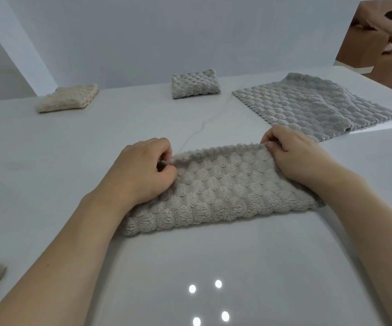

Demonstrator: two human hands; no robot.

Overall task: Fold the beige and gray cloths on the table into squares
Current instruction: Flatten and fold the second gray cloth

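At centre frame, the left hand [140, 170] and right hand [291, 154] are each pinching a far corner of the beige cloth [223, 191], lying folded in half on the white table [49, 161]. Toward the upper right a gray cloth [312, 107] is lying spread out

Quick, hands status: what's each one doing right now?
Left hand: pinching the far left corner of the beige cloth.
Right hand: pinching its far right corner.

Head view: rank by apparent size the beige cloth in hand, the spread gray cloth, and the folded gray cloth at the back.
1. beige cloth and spread gray cloth: alike; the beige one is nearer, so unsure.
2. folded gray cloth: clearly smallest.
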